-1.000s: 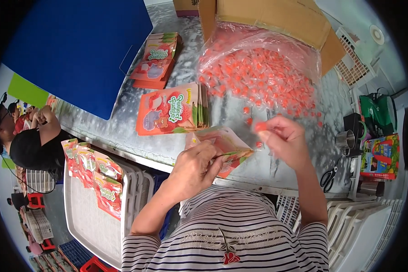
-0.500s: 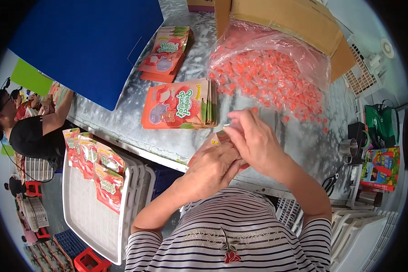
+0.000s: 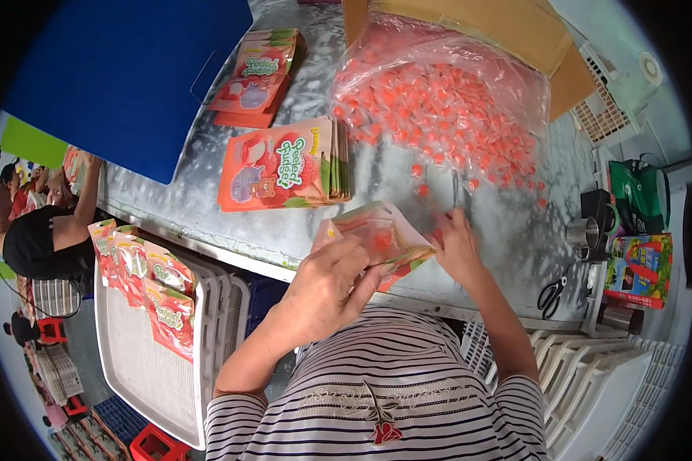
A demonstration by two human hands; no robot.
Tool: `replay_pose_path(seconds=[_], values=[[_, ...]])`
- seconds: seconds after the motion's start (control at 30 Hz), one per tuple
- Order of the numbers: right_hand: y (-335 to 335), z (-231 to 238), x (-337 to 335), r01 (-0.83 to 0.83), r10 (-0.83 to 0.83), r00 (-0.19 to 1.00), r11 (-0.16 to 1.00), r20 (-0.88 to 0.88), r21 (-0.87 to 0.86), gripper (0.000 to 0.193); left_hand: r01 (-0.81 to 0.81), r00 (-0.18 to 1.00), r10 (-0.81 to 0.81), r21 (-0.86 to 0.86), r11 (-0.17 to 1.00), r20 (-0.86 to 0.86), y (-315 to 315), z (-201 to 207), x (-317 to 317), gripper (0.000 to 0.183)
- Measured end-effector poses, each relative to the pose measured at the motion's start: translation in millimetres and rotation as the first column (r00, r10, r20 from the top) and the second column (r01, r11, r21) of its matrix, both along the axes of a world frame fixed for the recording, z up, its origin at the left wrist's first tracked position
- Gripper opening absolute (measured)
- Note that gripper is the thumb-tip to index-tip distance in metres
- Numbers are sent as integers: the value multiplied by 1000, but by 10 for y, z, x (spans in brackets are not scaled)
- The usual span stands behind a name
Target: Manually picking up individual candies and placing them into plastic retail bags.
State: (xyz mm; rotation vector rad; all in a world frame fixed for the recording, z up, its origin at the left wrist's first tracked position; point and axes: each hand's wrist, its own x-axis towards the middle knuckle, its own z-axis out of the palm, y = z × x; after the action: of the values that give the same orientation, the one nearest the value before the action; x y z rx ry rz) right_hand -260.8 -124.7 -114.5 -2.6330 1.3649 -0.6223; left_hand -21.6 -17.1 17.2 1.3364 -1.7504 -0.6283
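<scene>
My left hand (image 3: 327,288) grips the near-left side of a red and peach foil pouch (image 3: 400,265) at the table's front edge. The pouch's mouth gapes toward the upper right, with a reddish patch showing inside. Just right of the pouch, my right hand (image 3: 460,250) is low over the tabletop, its fingertips smeared by motion. A blurred reddish spot shows by those fingers; whether they hold it cannot be made out. Beyond them lie a few loose red wrapped candies (image 3: 423,190). The large heap of wrapped candies (image 3: 446,115) spills from a clear plastic liner (image 3: 507,65).
Stacked flat pouches (image 3: 281,165) lie left of the heap, another stack (image 3: 257,77) behind. A blue board (image 3: 123,77) covers the far left. Filled pouches (image 3: 169,315) rest on a white tray (image 3: 146,346). A cardboard box (image 3: 484,19), scissors (image 3: 552,296) and a co-worker (image 3: 50,238) also show.
My right hand has left the pouch and moved right, down beside it. The pouch's mouth has opened wide while my left hand keeps hold. The whole view has shifted slightly.
</scene>
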Motion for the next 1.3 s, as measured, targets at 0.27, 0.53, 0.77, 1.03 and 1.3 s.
replay_pose_path(seconds=[0.27, 0.53, 0.77, 1.03, 1.3], values=[[-136, 345, -54, -25, -262, 844, 852, 468, 523, 13, 43, 992, -38, -37, 998, 118, 102, 21, -18, 19], [50, 1691, 633, -586, 343, 784, 686, 518, 432, 17, 71, 986, -59, -76, 995, 157, 130, 8, -75, 19], [-12, 1925, 944, -483, 705, 705, 558, -78, 675, 13, 155, 977, -114, -238, 959, 179, 199, -82, -189, 29], [-90, 1920, 849, -484, 806, 589, 406, -54, 775, 25, 43, 998, -30, -242, 969, 54, 251, -113, -168, 24], [126, 1771, 719, -581, 815, 551, 527, -177, 621, 18, 40, 999, -40, -110, 993, 10, 272, -109, -189, 21]])
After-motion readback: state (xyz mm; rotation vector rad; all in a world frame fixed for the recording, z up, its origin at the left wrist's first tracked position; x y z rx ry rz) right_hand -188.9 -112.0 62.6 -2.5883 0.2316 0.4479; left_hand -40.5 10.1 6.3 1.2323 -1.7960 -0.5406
